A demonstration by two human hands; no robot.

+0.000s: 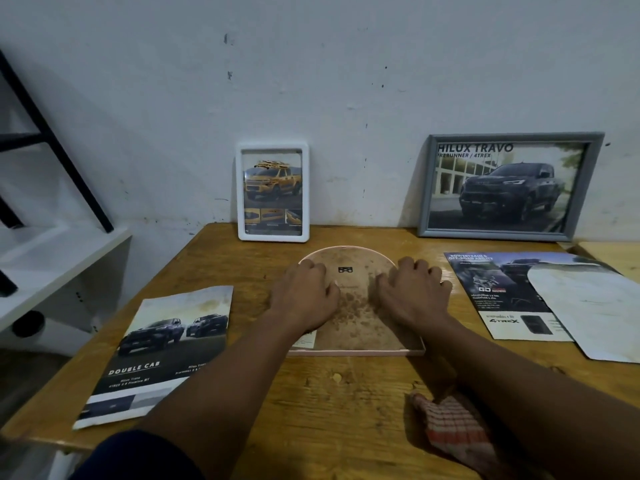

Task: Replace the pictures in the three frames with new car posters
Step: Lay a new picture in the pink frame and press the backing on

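Head view: left hand (304, 296) and right hand (412, 292), fingers bent, press arched frame (349, 329) backing, grasp unclear; grey frame (516, 137) reads "HILUX TRAVO", loose poster (162, 348) "DOUBLE CAB".

Head-worn view, facing forward and down, close over table (346, 410)

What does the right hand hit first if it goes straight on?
Right hand: likely the wall, between white frame and grey frame; past the arched frame, only bare table.
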